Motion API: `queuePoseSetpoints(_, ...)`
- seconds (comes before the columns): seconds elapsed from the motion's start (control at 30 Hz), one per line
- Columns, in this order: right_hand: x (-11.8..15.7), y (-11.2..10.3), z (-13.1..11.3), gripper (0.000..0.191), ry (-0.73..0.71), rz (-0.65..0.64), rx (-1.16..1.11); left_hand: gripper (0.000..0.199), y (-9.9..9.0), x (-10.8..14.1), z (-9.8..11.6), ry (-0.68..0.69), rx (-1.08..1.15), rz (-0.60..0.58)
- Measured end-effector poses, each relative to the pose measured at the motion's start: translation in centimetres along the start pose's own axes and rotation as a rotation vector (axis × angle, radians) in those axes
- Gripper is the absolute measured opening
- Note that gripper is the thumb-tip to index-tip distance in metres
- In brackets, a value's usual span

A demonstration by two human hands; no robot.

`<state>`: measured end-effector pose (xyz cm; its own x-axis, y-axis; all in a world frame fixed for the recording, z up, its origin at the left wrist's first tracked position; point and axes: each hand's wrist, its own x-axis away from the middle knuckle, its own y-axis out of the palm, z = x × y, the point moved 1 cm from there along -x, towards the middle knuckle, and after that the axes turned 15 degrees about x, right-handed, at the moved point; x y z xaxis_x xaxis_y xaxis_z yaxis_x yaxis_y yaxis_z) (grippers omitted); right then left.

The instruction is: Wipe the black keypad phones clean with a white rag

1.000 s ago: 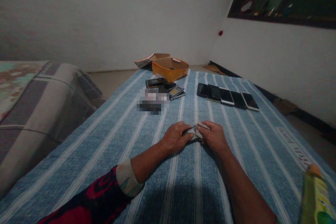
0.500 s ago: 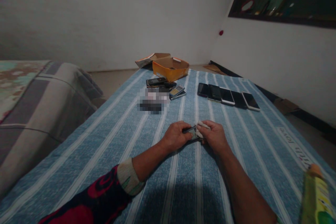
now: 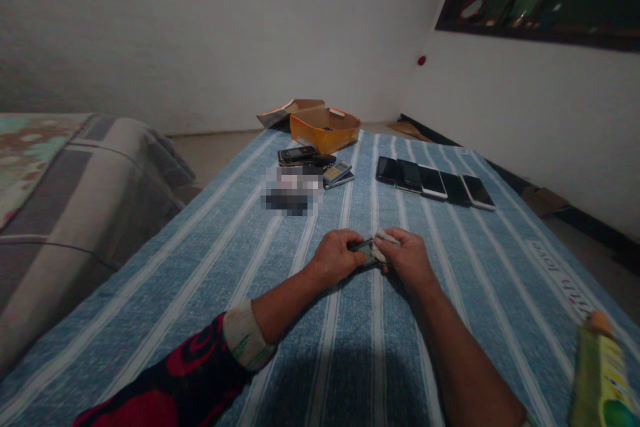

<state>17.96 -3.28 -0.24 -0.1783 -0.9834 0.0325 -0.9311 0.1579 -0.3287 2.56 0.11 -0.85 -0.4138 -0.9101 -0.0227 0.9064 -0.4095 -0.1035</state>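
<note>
My left hand (image 3: 336, 257) is closed around one end of a small mobile phone (image 3: 367, 252), held low over the striped cloth. Its greyish face shows between my two hands; the rest is covered by fingers. With my right hand (image 3: 411, 260) I pinch a crumpled whitish cloth (image 3: 384, 238) against the phone's other end. Beyond my hands, to the right, several phones (image 3: 434, 183) lie side by side in a row. Older keypad phones (image 3: 337, 173) are heaped toward the left, partly behind a blurred patch.
A blue striped cloth (image 3: 210, 267) covers the table. An open orange cardboard box (image 3: 325, 137) stands at the far end. At the near right corner is a bottle (image 3: 600, 373) with yellow-green contents. A draped bed (image 3: 115, 173) lies to the left.
Both hands stay in nearly the same place on the phone and cloth. Only a very slight shift of the phone and fingers shows.
</note>
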Motion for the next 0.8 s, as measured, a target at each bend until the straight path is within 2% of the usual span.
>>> queuePoseSetpoints(0.3,0.2,-0.1,-0.4,0.026,0.022,-0.011,-0.088,0.020,-0.5,0.0,0.1,-0.025,0.097,-0.076)
queuePoseSetpoints(0.8,0.3,0.0,-0.7,0.028,0.062,-0.014,-0.165,0.021,-1.1,0.2,1.4,-0.094,0.113,-0.137)
